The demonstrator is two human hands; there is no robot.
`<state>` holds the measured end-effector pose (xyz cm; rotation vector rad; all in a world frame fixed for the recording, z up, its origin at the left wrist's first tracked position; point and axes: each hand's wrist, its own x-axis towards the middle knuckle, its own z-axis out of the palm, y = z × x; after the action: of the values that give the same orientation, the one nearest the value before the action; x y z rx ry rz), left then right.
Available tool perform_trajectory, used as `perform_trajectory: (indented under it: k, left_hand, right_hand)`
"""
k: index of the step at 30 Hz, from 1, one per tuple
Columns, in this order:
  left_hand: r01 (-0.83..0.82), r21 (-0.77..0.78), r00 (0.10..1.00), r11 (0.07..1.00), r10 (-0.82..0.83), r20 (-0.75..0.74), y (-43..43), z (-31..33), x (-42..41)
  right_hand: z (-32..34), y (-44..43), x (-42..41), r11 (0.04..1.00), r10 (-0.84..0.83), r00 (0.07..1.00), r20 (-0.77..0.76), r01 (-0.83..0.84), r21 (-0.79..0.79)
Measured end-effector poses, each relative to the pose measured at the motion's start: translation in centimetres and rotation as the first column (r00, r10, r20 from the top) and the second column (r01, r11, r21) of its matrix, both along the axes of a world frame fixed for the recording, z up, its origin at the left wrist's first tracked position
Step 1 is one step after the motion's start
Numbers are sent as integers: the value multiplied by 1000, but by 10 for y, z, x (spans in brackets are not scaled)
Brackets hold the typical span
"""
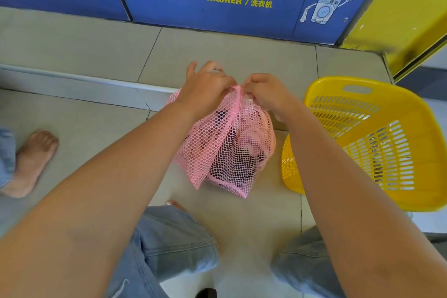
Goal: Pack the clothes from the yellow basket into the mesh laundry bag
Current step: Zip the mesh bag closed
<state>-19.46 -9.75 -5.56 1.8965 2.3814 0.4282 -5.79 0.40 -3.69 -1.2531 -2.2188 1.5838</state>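
Mesh laundry bag [227, 143], pink w/ open honeycomb netting, sits on the tiled floor [101, 113] in front of the person's knees, between both forearms. Its top is gathered into a tight bunch, and both hands pinch that bunch: left hand [208, 87] closed on the netting from the left, w/ thumb sticking up; right hand [266, 94] closed on it from the right, fingers curled under. Bag bulges, rounded & full; thru the holes show dark clothes [229, 159] plus some pale pink/peach fabric, shapes too jumbled to tell apart. Just right of the bag, nearly touching it, a yellow basket [358, 94]: hard glossy plastic, slotted walls, oval handle cutout in the rim, tipped toward the bag; no clothes visible inside. Behind, along the floor's far edge, blue washer panels [217, 7] w/ yellow "20 KG" & "WASHER" lettering and cartoon washing-machine figures; a yellow wall [406, 19] stands at far right. A raised grey step edge [72, 80] runs across the floor behind the bag. Bare foot [31, 162] at far left, well apart from the bag. Light blue jeans [169, 237] cover the person's knees at bottom.
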Motion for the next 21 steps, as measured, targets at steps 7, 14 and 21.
perform_trajectory:
  k: [7, 14, 21]
  left_hand:
    - [-275, 217, 961, 937, 272, 43, -5, -10, 18]
    - [-242, 133, 967, 961, 250, -47, -15, -32, 41]
    - [38, 143, 998, 989, -30, -62, -18, -29, 37]
  right_hand:
    - [1, -2, 0, 1000, 0, 1000, -13, 0, -21]
    - [4, 1, -1, 999, -18, 1000, 23, 19, -44]
    - [-7, 1, -7, 969, -233, 972, 14, 233, -82]
